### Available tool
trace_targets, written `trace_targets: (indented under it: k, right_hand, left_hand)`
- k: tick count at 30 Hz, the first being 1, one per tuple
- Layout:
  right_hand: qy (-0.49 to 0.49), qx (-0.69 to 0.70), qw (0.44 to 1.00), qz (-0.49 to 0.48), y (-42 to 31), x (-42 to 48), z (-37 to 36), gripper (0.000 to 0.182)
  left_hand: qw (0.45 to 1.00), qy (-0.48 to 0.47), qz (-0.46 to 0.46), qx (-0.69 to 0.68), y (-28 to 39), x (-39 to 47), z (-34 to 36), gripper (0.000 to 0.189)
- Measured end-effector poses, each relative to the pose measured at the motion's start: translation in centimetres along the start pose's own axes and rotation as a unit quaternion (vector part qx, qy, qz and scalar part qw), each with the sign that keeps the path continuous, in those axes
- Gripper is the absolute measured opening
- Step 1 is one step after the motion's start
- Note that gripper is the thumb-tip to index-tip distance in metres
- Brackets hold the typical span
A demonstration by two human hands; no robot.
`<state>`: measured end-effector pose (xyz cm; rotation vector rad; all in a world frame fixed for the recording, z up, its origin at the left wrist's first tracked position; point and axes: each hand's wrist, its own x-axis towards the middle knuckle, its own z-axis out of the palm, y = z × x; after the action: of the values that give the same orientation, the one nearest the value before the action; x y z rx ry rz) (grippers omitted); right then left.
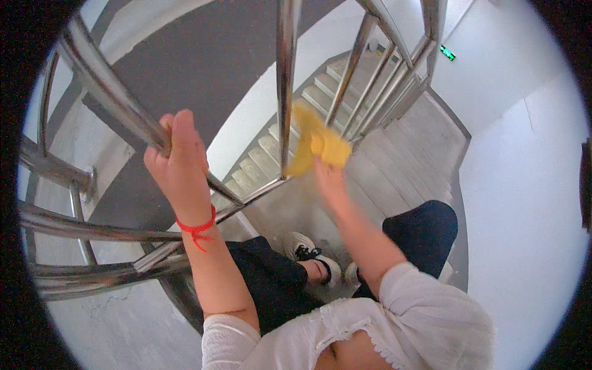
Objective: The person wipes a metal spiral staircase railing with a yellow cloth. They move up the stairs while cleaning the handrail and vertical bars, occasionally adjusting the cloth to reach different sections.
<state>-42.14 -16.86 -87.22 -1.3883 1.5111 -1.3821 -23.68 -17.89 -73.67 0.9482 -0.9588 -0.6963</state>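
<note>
My left hand (180, 162), with a red string bracelet (196, 227) at the wrist, is wrapped around a thick stainless steel railing post (108, 88). My right hand (329, 170) holds a yellow cloth (319, 138), which covers most of its fingers and is blurred. Part of the cloth lies against the lower end of an upright metal baluster (285, 92). I cannot tell whether it goes around the bar. Both bars meet a slanting lower rail (263, 190).
Concrete steps (393, 162) descend ahead, and a lower flight (259, 157) shows through the railing. More rails (92, 224) curve at the left. My shoes (303, 247) stand on the stairs. A white wall (522, 208) rises on the right, with a green lit sign (447, 52) farther off.
</note>
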Motion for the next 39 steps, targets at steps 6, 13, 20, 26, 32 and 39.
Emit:
trace_targets:
  k: [6,13,20,26,32,39]
  right_hand:
    - [0.091,0.014,0.91,-0.404,-17.1,10.0,2.1,0.025]
    - [0.033,0.053,0.954,-0.293,-1.4,5.9,5.9,0.029]
    - [-0.122,0.316,0.938,0.068,13.6,0.3,10.2,0.018]
    - [-0.074,0.205,0.976,0.024,3.5,2.8,7.3,0.012]
    - [0.043,0.108,0.903,-0.415,-13.6,9.9,3.1,0.012]
    - [0.013,0.182,0.925,-0.334,-6.8,8.2,4.1,0.013]
  left_hand:
    - [1.0,-0.003,0.001,0.014,0.2,-0.2,-0.1,0.033]
    - [0.999,-0.042,0.02,0.018,-0.6,-0.1,-0.7,0.032]
    - [0.999,-0.033,0.041,-0.003,-1.4,-0.3,-1.1,0.031]
    - [0.999,-0.002,0.032,0.018,-2.4,0.3,-1.0,0.03]
    - [1.0,-0.012,-0.01,0.019,-3.8,-1.6,-2.1,0.027]
    - [0.998,-0.051,-0.024,-0.033,-3.9,-2.0,-1.4,0.022]
